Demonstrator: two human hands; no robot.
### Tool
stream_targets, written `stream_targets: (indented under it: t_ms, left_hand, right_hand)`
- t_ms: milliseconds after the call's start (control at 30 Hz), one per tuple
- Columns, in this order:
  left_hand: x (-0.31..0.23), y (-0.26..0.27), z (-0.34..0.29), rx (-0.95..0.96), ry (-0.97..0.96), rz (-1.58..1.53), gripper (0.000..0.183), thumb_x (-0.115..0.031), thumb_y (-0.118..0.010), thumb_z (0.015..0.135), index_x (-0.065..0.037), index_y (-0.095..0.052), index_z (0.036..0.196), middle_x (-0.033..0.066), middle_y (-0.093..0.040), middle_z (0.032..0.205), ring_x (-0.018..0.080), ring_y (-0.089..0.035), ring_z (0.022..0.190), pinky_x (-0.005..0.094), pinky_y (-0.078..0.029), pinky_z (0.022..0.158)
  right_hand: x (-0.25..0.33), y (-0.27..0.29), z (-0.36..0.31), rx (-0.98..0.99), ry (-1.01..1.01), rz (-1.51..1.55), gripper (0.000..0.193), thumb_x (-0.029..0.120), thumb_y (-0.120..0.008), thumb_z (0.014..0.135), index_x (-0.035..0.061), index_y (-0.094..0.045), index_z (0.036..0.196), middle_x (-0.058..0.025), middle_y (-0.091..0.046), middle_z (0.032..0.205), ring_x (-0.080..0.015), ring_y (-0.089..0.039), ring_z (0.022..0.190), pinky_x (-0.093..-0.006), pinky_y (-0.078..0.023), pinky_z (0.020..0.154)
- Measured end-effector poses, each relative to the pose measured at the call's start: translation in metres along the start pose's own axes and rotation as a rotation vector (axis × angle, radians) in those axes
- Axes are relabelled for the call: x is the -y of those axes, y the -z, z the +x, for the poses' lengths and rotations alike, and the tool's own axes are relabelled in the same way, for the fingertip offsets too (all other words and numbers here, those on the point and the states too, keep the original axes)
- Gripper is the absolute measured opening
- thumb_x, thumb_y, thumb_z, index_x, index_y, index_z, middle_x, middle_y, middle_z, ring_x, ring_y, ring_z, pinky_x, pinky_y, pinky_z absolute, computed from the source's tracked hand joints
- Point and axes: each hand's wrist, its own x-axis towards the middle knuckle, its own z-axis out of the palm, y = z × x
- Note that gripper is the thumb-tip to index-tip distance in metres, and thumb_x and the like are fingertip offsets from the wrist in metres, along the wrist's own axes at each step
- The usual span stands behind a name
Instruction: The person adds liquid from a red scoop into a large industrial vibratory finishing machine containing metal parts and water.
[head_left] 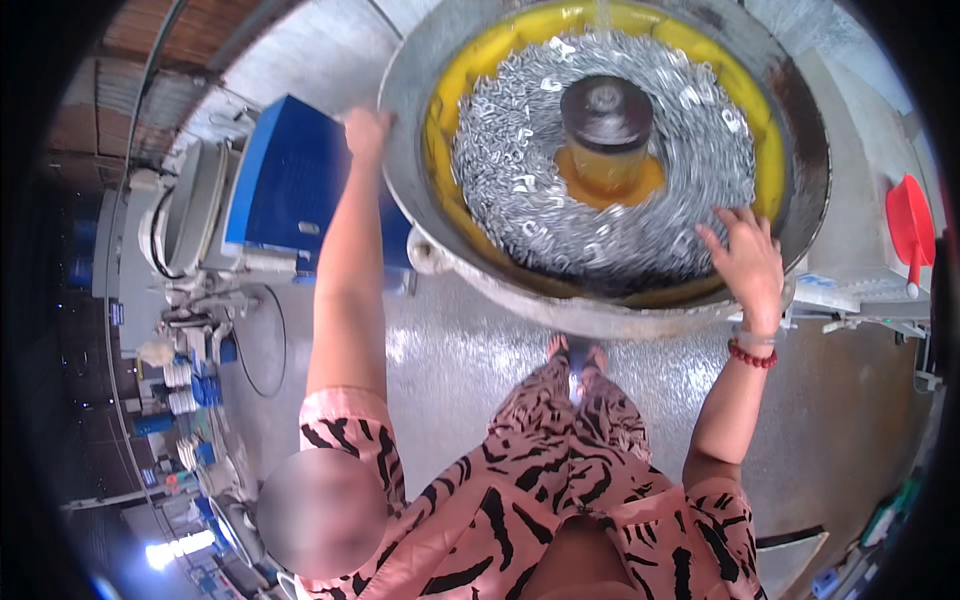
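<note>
The right grip (750, 262) spread, seemingly empty, over metal pieces (500, 135); the left grip (367, 134), closure unclear, perhaps steadied the body beside the bowl (590, 317).

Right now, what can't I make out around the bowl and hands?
- Head view: far rim of the bowl, cut off by the top edge.
- Head view: most of the bowl's floor, covered by metal pieces.
- Head view: outlines of many pieces, lost to blur.
- Head view: left hand, blurred; rim contact unclear.
- Head view: underside of right hand, hidden by its back.
</note>
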Motion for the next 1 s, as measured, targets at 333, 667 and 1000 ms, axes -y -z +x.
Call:
stream_targets:
  t_ms: [333, 667, 1000]
  left_hand:
    - [-0.021, 0.019, -0.013, 0.033, 0.194, -0.139, 0.036, -0.026, -0.062, 0.064, -0.02, -0.062, 0.1, 0.0152, -0.06, 0.094, 0.0286, -0.057, 0.091, 0.0372, -0.045, 0.078]
    - [-0.017, 0.015, -0.015, -0.033, 0.217, -0.238, 0.032, -0.021, -0.056, 0.065, -0.021, -0.063, 0.096, 0.017, -0.06, 0.093, 0.0326, -0.056, 0.09, 0.0396, -0.045, 0.079]
    - [0.065, 0.016, -0.061, 0.392, 0.27, -1.375, 0.054, -0.049, -0.035, 0.086, -0.009, -0.042, 0.122, 0.0097, -0.06, 0.1, 0.0172, -0.055, 0.089, 0.0319, -0.039, 0.078]
  right_hand:
    - [0.001, 0.006, -0.001, 0.145, 0.119, -0.155, 0.037, 0.038, -0.051, 0.079, 0.0067, -0.061, 0.095, -0.0083, -0.053, 0.101, -0.0281, -0.046, 0.099, -0.0453, -0.037, 0.083]
    - [0.006, 0.004, -0.005, 0.136, 0.074, -0.13, 0.039, 0.039, -0.054, 0.077, 0.006, -0.061, 0.097, -0.0072, -0.054, 0.106, -0.0264, -0.045, 0.103, -0.0421, -0.036, 0.086]
    - [-0.016, -0.006, 0.003, -0.302, -0.142, 0.332, 0.042, 0.031, -0.046, 0.086, -0.0075, -0.05, 0.07, -0.0176, -0.044, 0.057, -0.0203, -0.039, 0.05, -0.0362, -0.034, 0.051]
